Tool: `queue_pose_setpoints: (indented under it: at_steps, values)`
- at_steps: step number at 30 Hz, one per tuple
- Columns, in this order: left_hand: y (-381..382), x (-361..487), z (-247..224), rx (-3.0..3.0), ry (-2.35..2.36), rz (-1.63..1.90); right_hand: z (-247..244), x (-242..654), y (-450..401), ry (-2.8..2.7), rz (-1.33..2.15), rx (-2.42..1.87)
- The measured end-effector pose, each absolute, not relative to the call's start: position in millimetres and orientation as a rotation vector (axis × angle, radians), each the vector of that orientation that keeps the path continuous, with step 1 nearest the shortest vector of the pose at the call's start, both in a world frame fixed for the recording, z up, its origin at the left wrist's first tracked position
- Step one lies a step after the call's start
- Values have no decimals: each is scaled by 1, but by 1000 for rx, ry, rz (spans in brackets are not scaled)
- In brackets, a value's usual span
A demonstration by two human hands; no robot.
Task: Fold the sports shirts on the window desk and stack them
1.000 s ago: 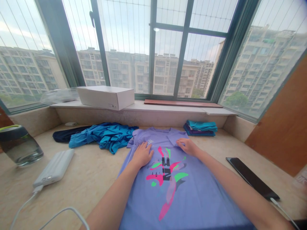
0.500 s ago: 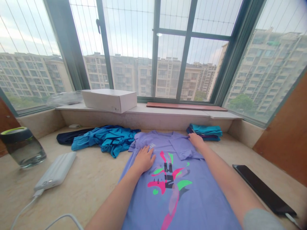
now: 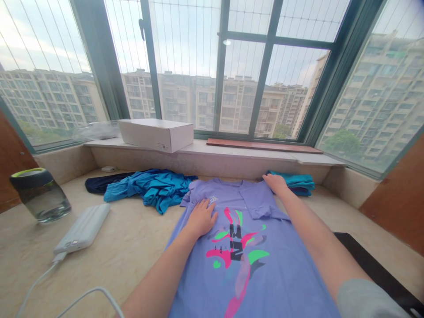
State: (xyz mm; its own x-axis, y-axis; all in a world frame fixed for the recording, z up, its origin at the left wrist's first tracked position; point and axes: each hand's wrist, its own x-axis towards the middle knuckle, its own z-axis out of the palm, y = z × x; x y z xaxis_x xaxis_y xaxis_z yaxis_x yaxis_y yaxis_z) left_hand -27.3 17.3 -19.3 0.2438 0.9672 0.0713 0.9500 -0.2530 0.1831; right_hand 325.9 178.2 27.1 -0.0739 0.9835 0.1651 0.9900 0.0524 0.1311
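Where the worktop (image 3: 132, 247) begins at the far left, a clear bottle (image 3: 43, 196) with a dark, yellow-green-rimmed top stands upright. Just beside it lies a white power bank (image 3: 84, 227) with a white cable (image 3: 38, 282) plugged into its near end. Farther back, a dark navy cloth (image 3: 102, 183) lies partly under a crumpled blue garment (image 3: 154, 187). Behind them, a white box (image 3: 155, 134) sits on the window ledge (image 3: 205, 149).

The left hand (image 3: 202, 218) rests palm down, fingers slightly spread, on the upper left of a purple T-shirt (image 3: 281, 265). The shirt lies front up in the middle of the worktop, its collar toward the window and a pink, green and black print on its chest. Its right sleeve side is folded inward over the front.

The right hand (image 3: 274, 182) is at the shirt's upper right edge, fingers close together; whether they pinch the fabric, I cannot tell. Just behind it is a folded blue stack (image 3: 300, 182). At the far right, a black phone (image 3: 377, 269) lies flat, partly hidden by the right forearm.
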Motion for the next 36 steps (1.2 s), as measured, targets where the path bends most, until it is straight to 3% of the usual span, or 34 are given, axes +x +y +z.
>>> queue_pose_setpoints:
  at_steps: [4,9,15,20,24,28,36]
  values:
    - [18,-27,-20,2408,1852,241,27,312,177,-2234,-276,-2098]
    - [19,-27,-21,2422,1838,280,-7,285,157,-2424,-6,-1936]
    - [18,-27,-23,2416,1818,348,-35,270,139,-2229,96,-2144]
    - [27,-34,-16,2475,1866,688,-40,250,130,-2218,156,-2098]
    - [34,-62,-7,2369,2241,936,-48,241,121,-2222,234,-2081]
    - [34,-91,-8,2153,2545,794,-49,243,117,-2212,242,-2056]
    - [34,-92,-12,2104,2517,668,-39,241,111,-2204,116,-1930]
